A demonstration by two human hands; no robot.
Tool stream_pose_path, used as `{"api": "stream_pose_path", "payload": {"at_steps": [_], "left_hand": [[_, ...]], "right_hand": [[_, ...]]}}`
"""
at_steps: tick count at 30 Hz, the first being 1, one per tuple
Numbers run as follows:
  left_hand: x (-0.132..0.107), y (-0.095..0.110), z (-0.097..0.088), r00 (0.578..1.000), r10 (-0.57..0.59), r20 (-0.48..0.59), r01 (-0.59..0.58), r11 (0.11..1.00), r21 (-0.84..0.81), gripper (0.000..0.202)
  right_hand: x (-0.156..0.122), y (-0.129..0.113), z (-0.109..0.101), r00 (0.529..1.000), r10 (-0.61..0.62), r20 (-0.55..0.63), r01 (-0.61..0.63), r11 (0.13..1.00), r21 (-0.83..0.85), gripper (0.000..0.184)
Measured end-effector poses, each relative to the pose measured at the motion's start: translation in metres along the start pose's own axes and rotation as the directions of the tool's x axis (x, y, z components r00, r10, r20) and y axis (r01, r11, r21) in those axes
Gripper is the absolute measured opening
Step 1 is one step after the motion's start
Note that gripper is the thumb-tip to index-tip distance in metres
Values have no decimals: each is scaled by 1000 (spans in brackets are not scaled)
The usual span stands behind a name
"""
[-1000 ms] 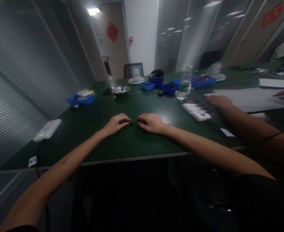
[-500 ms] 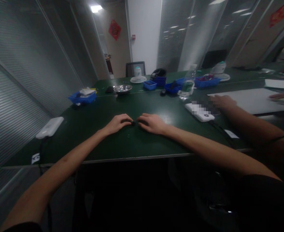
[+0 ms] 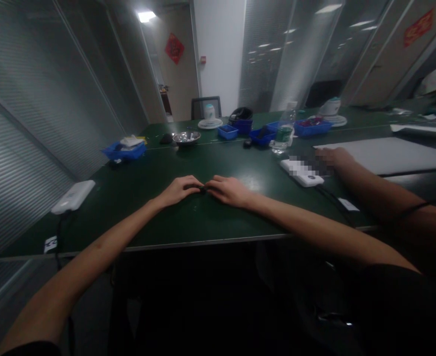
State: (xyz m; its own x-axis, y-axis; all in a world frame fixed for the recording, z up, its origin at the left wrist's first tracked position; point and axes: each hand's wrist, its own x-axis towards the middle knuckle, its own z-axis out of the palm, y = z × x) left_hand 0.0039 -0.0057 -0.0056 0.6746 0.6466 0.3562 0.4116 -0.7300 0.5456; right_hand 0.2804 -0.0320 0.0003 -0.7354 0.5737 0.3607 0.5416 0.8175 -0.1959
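Note:
My left hand [image 3: 178, 190] and my right hand [image 3: 227, 190] rest on the dark green table [image 3: 158, 217], fingertips meeting at its middle. Both pinch a small dark object [image 3: 202, 188] between them; it is too small and dim to name. The fingers of both hands are curled together. A tiny speck lies on the table just in front of my left hand.
A co-worker's arm [image 3: 373, 190] reaches in from the right, hand beside a white device [image 3: 301, 173]. A white sheet [image 3: 392, 154], a water bottle [image 3: 282, 133], blue trays [image 3: 123, 150], a metal bowl [image 3: 186, 137] and small fans stand farther back. Another white device [image 3: 72, 196] lies at the left edge.
My hands have drawn slightly closer together around the small dark object. A second hand at the far right on the white sheet has gone from view.

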Motion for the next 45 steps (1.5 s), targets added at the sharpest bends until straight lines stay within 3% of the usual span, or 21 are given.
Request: {"api": "stream_pose_path", "payload": {"at_steps": [11, 14, 18, 22, 29, 32, 36, 41, 45], "left_hand": [[4, -14, -6, 993, -61, 102, 77, 983, -164, 25], [3, -15, -5, 993, -62, 100, 78, 983, -166, 26], [0, -9, -2, 998, -53, 45, 57, 994, -93, 27], [-1, 1, 3, 1000, -7, 22, 7, 999, -40, 31], [2, 0, 4, 999, -15, 38, 16, 999, -28, 35], [1, -3, 1, 998, -58, 34, 58, 998, -12, 41], [0, -2, -2, 997, -62, 39, 61, 998, 21, 38], [0, 0, -3, 998, -43, 48, 39, 996, 77, 33], [0, -1, -5, 999, -40, 16, 38, 992, 122, 30]], "right_hand": [[-1, -10, -2, 1000, 0, 24, 3, 991, -134, 36], [2, -9, 2, 1000, -2, 4, 2, 999, -50, 35], [8, -3, 7, 999, 22, -44, -13, 979, 202, 26], [12, 2, 7, 991, 131, -32, -110, 923, 369, 22], [11, -1, 4, 986, 151, -65, -125, 946, 299, 25], [8, 1, -1, 968, 240, -71, -211, 936, 281, 27], [4, 10, -9, 917, 396, -53, -336, 836, 433, 27], [9, 26, -7, 837, 548, -3, -347, 535, 770, 33], [11, 32, -5, 847, 531, -31, -297, 521, 801, 33]]}}
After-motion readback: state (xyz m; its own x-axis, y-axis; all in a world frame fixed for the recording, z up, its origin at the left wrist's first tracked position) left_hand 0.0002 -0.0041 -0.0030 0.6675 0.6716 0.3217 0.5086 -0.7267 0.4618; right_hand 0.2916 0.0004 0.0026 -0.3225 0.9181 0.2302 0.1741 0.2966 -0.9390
